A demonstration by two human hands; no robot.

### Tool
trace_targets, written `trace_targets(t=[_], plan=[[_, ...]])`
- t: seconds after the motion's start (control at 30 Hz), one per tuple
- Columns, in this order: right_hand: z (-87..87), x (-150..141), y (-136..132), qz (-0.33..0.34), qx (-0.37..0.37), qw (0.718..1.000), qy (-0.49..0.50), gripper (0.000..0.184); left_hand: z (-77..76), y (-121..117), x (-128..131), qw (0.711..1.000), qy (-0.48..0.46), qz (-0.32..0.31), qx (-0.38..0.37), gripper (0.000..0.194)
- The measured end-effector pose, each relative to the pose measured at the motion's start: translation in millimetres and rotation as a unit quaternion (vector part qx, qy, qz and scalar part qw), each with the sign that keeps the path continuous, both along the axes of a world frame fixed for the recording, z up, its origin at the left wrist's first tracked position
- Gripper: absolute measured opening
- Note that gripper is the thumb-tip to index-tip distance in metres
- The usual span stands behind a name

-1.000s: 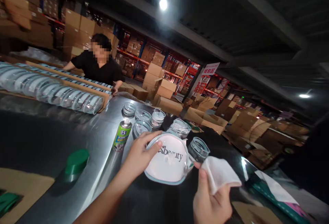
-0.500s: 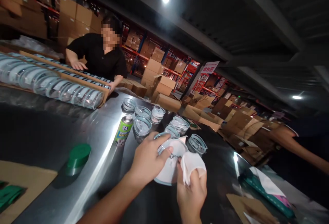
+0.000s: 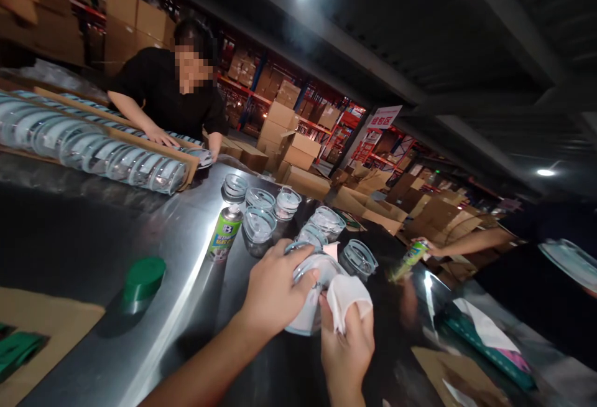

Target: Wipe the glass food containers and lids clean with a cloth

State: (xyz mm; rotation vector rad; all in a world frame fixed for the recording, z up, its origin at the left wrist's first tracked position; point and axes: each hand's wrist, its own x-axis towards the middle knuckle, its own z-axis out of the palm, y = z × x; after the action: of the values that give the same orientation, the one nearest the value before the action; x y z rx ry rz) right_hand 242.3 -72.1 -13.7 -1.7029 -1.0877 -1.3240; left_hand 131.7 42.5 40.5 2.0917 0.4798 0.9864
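Observation:
My left hand (image 3: 275,285) is closed around the upper left side of a round clear container (image 3: 303,318) with a pale blue rim and dark lettering, held tilted above the table. My right hand (image 3: 347,354) pinches a folded white cloth (image 3: 349,300) against the container's right side. The fingers and the cloth hide part of the lettering. Just beyond stand several similar clear containers, among them one at the right (image 3: 358,259) and one at the left (image 3: 259,225). A green spray can (image 3: 224,234) stands upright to the left of them.
A green round object (image 3: 144,279) sits on the shiny metal table (image 3: 186,326) at the left. Back left, a person handles a long cardboard box (image 3: 190,173) packed with container rows. At the right, another person's hand (image 3: 433,250) holds a second spray can (image 3: 411,256). Cardboard (image 3: 454,376) lies front right.
The container in my left hand has tilted slightly, showing less lettering. At the right, a person's hand with a spray can has come into view. The person at the box has leaned forward.

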Motion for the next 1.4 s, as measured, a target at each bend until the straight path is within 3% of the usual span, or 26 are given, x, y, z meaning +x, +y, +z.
trace_targets(t=[0.3,0.53,0.77,1.07,1.4], plan=[[-10.7,2,0,-0.026,0.055,0.997,-0.057,0.013,-1.6,-4,4,1.000,0.007,-0.004,-0.006,0.038],[-14.2,13,-3,0.013,0.004,1.000,0.020,0.023,-2.9,-5,5,0.999,0.029,0.012,0.011,0.037],[-14.2,17,-7,0.057,-0.031,0.997,0.039,0.020,-4.0,-6,8,0.999,0.047,0.025,0.014,0.034],[-25.0,12,-6,-0.026,0.027,0.999,-0.011,0.017,-7.3,-6,12,0.999,0.029,0.016,-0.007,0.034],[-25.7,20,-12,0.092,0.013,0.989,0.116,0.020,-7.7,-13,11,0.999,0.032,0.012,0.023,0.033]])
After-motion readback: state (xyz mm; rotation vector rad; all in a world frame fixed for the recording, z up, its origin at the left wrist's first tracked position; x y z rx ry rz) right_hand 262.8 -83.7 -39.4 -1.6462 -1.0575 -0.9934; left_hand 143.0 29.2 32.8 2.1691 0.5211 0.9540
